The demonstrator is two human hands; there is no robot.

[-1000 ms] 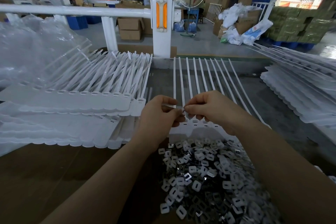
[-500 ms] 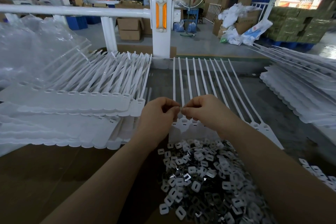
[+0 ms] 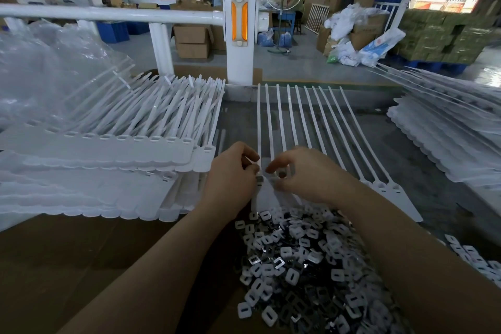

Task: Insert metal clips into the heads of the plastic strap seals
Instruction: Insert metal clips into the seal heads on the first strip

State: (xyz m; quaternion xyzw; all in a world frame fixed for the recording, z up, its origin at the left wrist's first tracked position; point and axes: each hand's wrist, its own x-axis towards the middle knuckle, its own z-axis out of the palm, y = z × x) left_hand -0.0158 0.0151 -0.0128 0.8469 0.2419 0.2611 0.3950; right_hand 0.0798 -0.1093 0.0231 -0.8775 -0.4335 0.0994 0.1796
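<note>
1. Both hands meet over the near end of a row of white strap seals [image 3: 311, 127] lying flat on the bench [image 3: 433, 171]. The left hand [image 3: 233, 179] pinches a small metal clip [image 3: 259, 179] at the leftmost head; the right hand [image 3: 301, 173] curls its fingers onto the neighbouring heads.
2. A tilted clip would likely jam or seat crooked.
3. If the pinch slips, the clip could drop into the near pile of clips [image 3: 303, 266].
4. Pressing hard might shift the row, as nothing else appears to hold it.

White strap seals [image 3: 303, 127], silvery clips [image 3: 306, 266], orange-striped post [image 3: 239, 22].
</note>
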